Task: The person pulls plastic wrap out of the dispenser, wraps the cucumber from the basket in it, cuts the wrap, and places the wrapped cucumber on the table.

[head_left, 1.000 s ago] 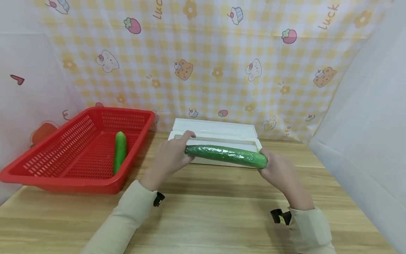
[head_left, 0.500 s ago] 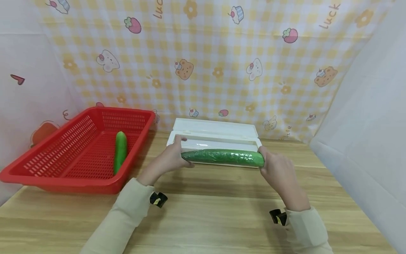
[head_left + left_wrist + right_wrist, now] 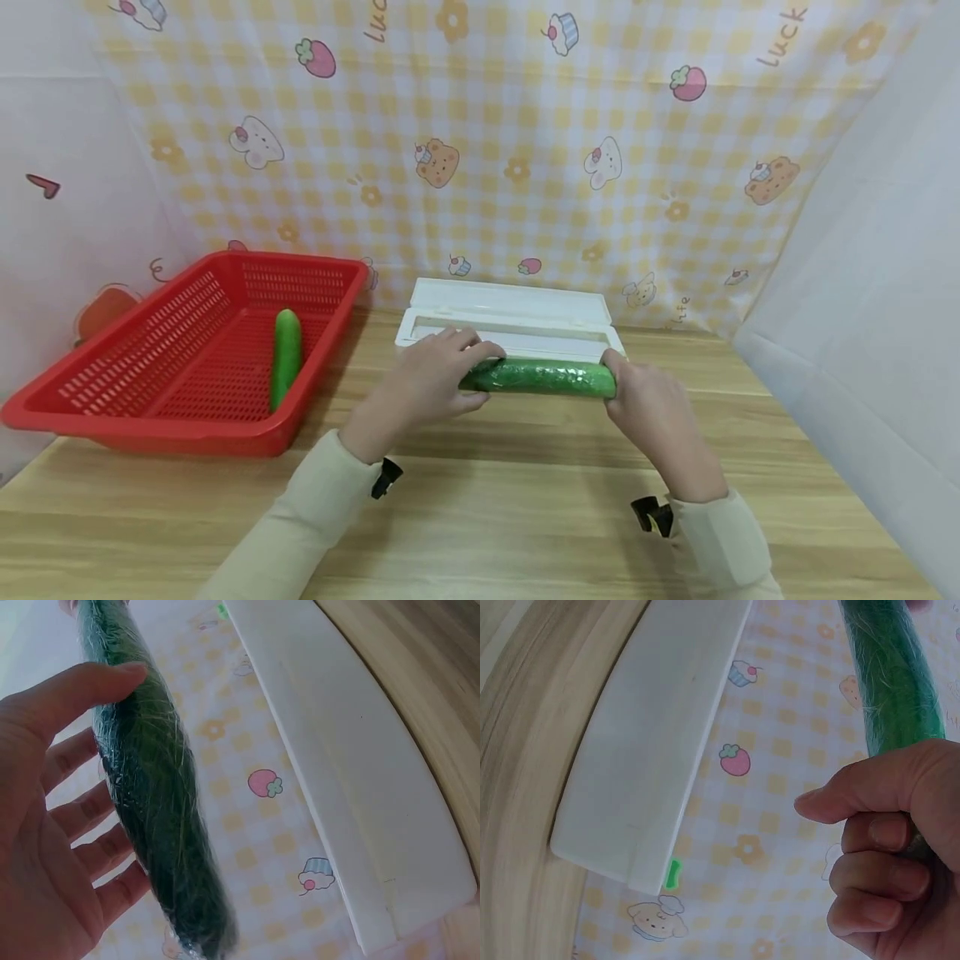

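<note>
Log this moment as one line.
left hand: holds wrapped cucumber; right hand: grips one end; white box: lid open; red basket: another cucumber inside

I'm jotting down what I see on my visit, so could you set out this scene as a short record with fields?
Left hand: holds the wrapped cucumber by its darker end
Right hand: grips its lighter end
Wrapping: clear, shiny film
White box: beyond the cucumber, lid open
Red basket: at left, holding a second cucumber
Surface: wood-grain table
Backdrop: yellow-checked cloth
</note>
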{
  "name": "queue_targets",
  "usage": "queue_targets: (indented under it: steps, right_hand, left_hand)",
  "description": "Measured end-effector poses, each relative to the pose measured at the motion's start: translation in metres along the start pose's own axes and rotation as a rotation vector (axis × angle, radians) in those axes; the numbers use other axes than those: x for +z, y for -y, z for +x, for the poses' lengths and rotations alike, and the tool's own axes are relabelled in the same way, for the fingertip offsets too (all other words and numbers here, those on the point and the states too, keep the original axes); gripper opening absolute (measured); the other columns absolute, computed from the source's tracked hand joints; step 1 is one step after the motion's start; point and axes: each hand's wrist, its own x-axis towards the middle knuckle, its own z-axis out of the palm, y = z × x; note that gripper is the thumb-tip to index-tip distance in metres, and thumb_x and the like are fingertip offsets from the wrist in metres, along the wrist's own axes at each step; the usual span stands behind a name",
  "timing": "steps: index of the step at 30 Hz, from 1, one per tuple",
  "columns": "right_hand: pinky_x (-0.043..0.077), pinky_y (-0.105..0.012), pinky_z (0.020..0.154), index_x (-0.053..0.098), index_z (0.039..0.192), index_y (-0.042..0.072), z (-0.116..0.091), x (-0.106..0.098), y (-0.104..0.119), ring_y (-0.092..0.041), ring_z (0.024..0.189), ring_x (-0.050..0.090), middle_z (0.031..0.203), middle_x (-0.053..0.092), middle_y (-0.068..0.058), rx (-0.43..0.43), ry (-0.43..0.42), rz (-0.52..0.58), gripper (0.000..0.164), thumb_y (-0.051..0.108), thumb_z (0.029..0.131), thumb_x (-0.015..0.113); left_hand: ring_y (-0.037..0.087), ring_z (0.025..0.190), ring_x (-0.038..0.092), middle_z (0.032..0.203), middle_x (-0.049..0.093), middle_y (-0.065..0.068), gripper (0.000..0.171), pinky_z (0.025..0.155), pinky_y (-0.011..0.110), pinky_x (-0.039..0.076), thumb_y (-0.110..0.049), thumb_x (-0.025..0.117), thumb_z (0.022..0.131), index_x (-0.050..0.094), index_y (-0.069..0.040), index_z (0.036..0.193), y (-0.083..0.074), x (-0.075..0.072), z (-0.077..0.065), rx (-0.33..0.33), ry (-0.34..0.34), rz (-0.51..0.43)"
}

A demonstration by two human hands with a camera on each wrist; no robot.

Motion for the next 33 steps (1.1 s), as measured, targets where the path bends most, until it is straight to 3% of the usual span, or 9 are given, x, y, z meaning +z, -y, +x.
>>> queue_targets:
  steps: [6,10,15,18,22,26,33]
  right_hand:
    - [0.024,-0.023,0.041,0.042,0.073,0.012,0.000,0.001,0.001,-0.011,0.046,0.030,0.052,0.029,0.004,-0.007,0.040,0.004,0.023,-0.001,0.078,0.061]
    - [0.031,-0.025,0.044,0.049,0.086,0.008,0.001,0.000,0.000,-0.012,0.050,0.037,0.057,0.040,0.002,-0.036,0.152,0.056,0.019,0.007,0.080,0.067]
    - [0.046,-0.035,0.066,0.048,0.115,0.000,0.002,0.001,0.001,-0.017,0.076,0.053,0.088,0.059,-0.009,-0.039,0.328,0.276,0.052,0.020,0.076,0.076]
    - [0.046,-0.040,0.079,0.048,0.121,0.001,0.002,0.004,0.004,-0.023,0.092,0.054,0.102,0.058,-0.011,-0.067,0.320,0.323,0.060,0.025,0.075,0.078]
    - [0.046,-0.042,0.083,0.052,0.116,0.004,0.000,0.007,0.010,-0.025,0.100,0.051,0.107,0.057,-0.009,-0.151,0.263,0.306,0.052,0.022,0.075,0.078]
    - [0.045,-0.040,0.083,0.053,0.110,0.005,0.000,0.011,0.015,-0.022,0.099,0.051,0.105,0.057,-0.007,-0.203,0.265,0.291,0.047,0.016,0.073,0.078]
    - [0.045,-0.035,0.077,0.053,0.103,0.006,-0.001,0.016,0.018,-0.018,0.091,0.048,0.094,0.053,-0.001,-0.213,0.288,0.260,0.041,0.014,0.071,0.079]
  left_hand:
    - [0.013,0.080,0.055,0.095,0.059,-0.002,0.046,0.063,0.026,0.047,-0.028,0.075,0.076,0.058,-0.023,0.118,-0.004,0.002,-0.001,0.011,0.004,0.057]
    - [0.013,0.076,0.054,0.094,0.059,-0.003,0.041,0.056,0.023,0.044,-0.026,0.074,0.076,0.059,-0.023,0.114,-0.006,0.002,-0.002,0.013,0.009,0.081]
    - [0.013,0.079,0.056,0.097,0.060,-0.004,0.041,0.058,0.025,0.044,-0.026,0.074,0.076,0.059,-0.025,0.114,-0.007,0.004,-0.002,0.014,0.045,0.130]
    - [0.014,0.084,0.057,0.100,0.060,-0.004,0.042,0.063,0.028,0.048,-0.028,0.074,0.077,0.057,-0.026,0.116,-0.010,0.006,-0.001,0.019,0.085,0.155]
    - [0.014,0.090,0.058,0.103,0.059,-0.003,0.041,0.073,0.032,0.050,-0.028,0.073,0.079,0.057,-0.026,0.116,-0.015,0.011,0.000,0.030,0.122,0.149]
    - [0.013,0.092,0.058,0.102,0.059,-0.004,0.039,0.080,0.034,0.050,-0.029,0.074,0.078,0.058,-0.026,0.113,-0.019,0.016,0.000,0.052,0.104,0.156]
    - [0.013,0.093,0.058,0.101,0.059,-0.005,0.038,0.086,0.034,0.049,-0.026,0.074,0.077,0.060,-0.026,0.112,-0.021,0.020,-0.001,0.063,0.092,0.152]
